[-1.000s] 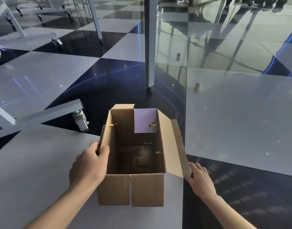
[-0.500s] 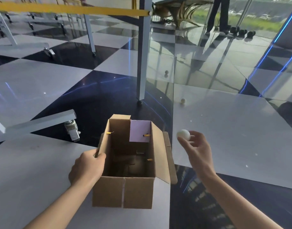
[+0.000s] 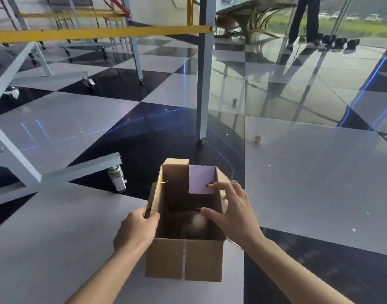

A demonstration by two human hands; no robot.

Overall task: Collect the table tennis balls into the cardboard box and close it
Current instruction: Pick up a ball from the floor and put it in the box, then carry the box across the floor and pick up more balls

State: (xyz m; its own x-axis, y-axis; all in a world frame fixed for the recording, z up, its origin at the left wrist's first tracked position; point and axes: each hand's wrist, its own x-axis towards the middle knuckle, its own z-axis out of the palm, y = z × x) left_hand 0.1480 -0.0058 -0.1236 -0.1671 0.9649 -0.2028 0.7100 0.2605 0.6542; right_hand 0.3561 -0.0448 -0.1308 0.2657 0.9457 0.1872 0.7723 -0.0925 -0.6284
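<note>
An open cardboard box stands on the glossy checkered floor in front of me. My left hand grips its left wall at the rim. My right hand hovers over the box's right side with fingers spread and nothing in them. A white table tennis ball, blurred by motion, is inside the box just below that hand. Another ball lies on the floor beyond the box to the right, and a third ball lies farther off.
A white table leg on a caster stands just behind the box. A grey frame bar with a caster lies to the left. A yellow bar crosses the upper left. A person's legs stand far back.
My right hand picked a white ball up beside the box, carried it over the opening and let it go; the ball now drops inside. My left hand kept its hold on the box.
</note>
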